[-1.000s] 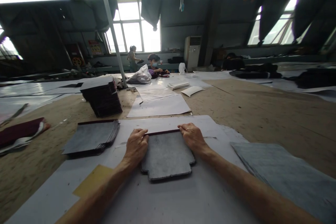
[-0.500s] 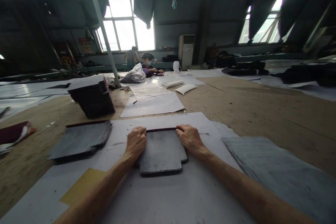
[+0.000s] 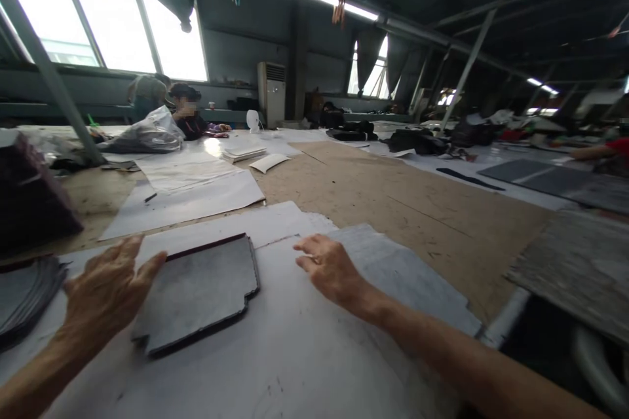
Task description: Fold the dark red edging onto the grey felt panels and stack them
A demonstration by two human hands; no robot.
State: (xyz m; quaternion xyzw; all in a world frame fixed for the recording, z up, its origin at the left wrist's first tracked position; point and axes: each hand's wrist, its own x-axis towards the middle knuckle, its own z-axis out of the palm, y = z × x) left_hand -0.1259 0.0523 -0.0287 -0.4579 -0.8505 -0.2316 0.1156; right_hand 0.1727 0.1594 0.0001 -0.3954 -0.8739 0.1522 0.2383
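A grey fabric panel (image 3: 201,294) with a dark folded edge and notched corners lies flat on the white sheet (image 3: 295,366). At its left edge is my left hand (image 3: 105,285), palm down with fingers and thumb spread; whether it presses on the panel I cannot tell. My right hand (image 3: 331,268) is away from the panel, over the white sheet near the larger grey fabric pieces (image 3: 403,268). Its fingers are slightly bent and apart, with nothing in them. Beyond my left hand sits a stack of similar edged panels (image 3: 24,298), cut off by the frame.
A tall dark stack (image 3: 34,196) stands at the far left. Paper sheets (image 3: 196,203) and a bulging plastic bag (image 3: 147,134) lie farther back, near a person (image 3: 187,111). A grey slab (image 3: 580,275) juts in on the right. A slanted post (image 3: 59,85) rises at left.
Both hands have let go of the panel's upper corners. My right hand has moved toward the grey pieces on the right. The view has turned right, so the panel appears farther left and tilted.
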